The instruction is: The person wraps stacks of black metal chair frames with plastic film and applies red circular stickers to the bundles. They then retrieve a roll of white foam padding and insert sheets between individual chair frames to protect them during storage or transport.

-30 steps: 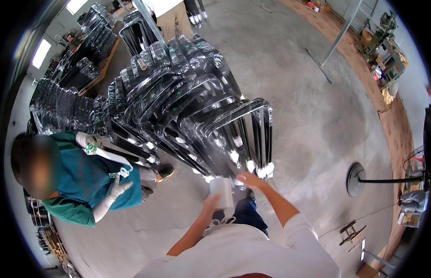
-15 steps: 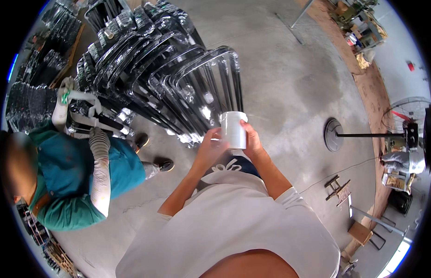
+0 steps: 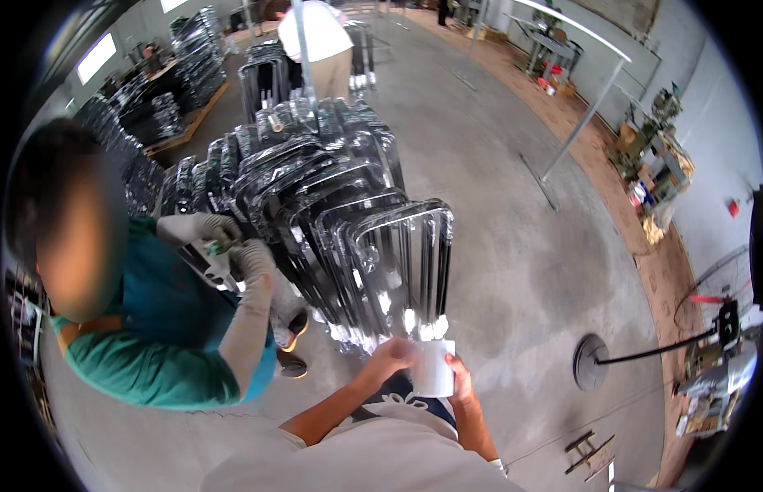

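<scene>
While a co-worker (image 3: pixel 152 344) in a teal top stands at 9 o'clock, both gloved hands (image 3: pixel 225 246) up on a small green-and-white item against the frames, the wearer's own hands meet low centre, approx 6 o'clock. Left hand (image 3: pixel 389 357) grips the left side of a white roll (image 3: pixel 435 369), fingers curled round it; right hand (image 3: pixel 462 392) clasps the roll's right edge and underside, fingers closed on it too. Roll sits upright btwn the two hands, just under the bottom ends of the nearest wrapped frame (image 3: pixel 402 262), touching or nearly so, can't tell which. Stack of plastic-wrapped metal frames (image 3: pixel 316 189) leans from centre back toward 11 o'clock. Another person (image 3: pixel 320 37) in a white shirt at 12 o'clock, w/ back turned. Concrete floor (image 3: pixel 512 213) runs to 3 o'clock; round black stand base (image 3: pixel 590 361) at 4 o'clock, cluttered bench (image 3: pixel 652 172) at 2 o'clock.
</scene>
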Available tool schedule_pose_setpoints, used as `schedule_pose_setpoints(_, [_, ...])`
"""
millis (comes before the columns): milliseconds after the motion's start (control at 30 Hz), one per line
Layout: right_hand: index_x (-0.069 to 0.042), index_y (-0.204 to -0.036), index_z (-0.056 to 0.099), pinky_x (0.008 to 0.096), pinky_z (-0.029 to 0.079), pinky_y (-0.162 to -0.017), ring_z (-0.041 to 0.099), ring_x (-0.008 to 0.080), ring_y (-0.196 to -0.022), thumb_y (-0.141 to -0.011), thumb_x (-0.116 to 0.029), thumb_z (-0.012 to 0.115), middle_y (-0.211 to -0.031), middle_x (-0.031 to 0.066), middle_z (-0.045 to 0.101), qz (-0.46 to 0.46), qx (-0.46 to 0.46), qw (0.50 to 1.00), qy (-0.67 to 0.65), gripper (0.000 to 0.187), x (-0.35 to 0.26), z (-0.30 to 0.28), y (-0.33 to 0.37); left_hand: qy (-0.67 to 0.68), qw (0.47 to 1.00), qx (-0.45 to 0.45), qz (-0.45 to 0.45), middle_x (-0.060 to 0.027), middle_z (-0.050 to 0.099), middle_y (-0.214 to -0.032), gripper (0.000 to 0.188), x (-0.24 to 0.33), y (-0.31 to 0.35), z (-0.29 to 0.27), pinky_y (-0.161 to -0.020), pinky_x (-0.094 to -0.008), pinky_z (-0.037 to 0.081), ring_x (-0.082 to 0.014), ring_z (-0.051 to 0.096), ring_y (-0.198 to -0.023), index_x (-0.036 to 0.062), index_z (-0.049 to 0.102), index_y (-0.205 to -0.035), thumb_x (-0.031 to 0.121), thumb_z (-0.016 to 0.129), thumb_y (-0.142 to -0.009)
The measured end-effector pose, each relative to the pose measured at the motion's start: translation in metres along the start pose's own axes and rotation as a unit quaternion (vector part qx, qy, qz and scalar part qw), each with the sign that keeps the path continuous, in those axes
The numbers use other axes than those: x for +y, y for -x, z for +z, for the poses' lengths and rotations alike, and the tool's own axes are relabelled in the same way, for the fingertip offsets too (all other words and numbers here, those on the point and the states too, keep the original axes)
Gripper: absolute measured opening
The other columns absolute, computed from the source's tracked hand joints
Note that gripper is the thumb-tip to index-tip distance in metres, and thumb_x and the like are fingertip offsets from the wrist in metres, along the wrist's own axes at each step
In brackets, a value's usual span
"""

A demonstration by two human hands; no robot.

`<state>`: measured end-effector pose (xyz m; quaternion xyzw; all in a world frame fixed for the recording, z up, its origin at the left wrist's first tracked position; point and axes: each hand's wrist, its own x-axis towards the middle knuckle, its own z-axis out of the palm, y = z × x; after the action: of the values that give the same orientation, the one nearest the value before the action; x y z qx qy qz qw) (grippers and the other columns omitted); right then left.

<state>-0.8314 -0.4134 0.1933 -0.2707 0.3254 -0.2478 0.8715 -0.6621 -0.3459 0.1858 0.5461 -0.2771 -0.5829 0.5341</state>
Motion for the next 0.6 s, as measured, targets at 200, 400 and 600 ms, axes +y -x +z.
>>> schedule_pose_setpoints(200, [-0.001,-0.123,0.037,0.0335,0.042,-0.084,0.052,0.0222,-0.097,-0.071,-0.033,0.06,-0.108,0.0132,0.053,0.017,-0.069,0.995,0.07,0.065,-0.001,-0.003,0.012,0.053,0.998,0.002,-0.031,-0.0036,0.06,-0.079,0.015,-0.008,0.035,0.002,-0.066,-0.0221,0.043,-0.0091,0.055,-0.073,0.0006,0.058,-0.087,0.011,0.062,-0.078])
schedule_pose_setpoints(400, [-0.003,-0.119,0.045,0.032,0.044,-0.082,0.055,0.0193,-0.095,-0.08,-0.03,0.051,-0.106,0.0109,0.056,0.149,-0.129,0.975,0.104,0.047,0.012,0.002,0.007,-0.035,0.989,0.139,0.035,-0.0037,0.059,-0.073,0.013,-0.037,0.078,-0.001,-0.063,-0.024,0.044,-0.01,0.055,-0.069,-0.0005,0.058,-0.084,0.011,0.06,-0.078])
schedule_pose_setpoints(600, [-0.001,-0.113,0.049,0.0329,0.049,-0.074,0.06,0.0193,-0.086,-0.082,-0.035,0.05,-0.1,0.0106,0.059,0.304,-0.164,0.936,0.063,0.046,0.077,0.026,-0.014,-0.208,0.893,0.393,0.065,-0.0078,0.056,-0.069,0.009,-0.033,0.138,0.003,-0.061,-0.0288,0.044,-0.0154,0.054,-0.066,0.0009,0.049,-0.082,0.006,0.055,-0.079])
